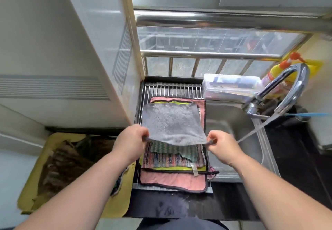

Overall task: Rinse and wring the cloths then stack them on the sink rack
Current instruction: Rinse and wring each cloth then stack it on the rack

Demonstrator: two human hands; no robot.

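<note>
A grey cloth [173, 123] is stretched flat just above the stack on the sink rack [172, 89]. My left hand [132, 137] pinches its near left corner and my right hand [221, 144] pinches its near right corner. Under it lie a green zigzag cloth [172, 149], a striped multicolour cloth [161, 159], a yellow-green cloth [172, 169] and a pink cloth with dark edging [172, 180], all spread on the rack over the left part of the steel sink [246, 145].
A chrome tap [287, 87] arches over the sink at right, water running from it. A clear plastic box [231, 87] and a yellow spray bottle [280, 71] stand behind. A yellow tub [34, 190] of dark stuff sits at left, under a white cabinet [59, 55].
</note>
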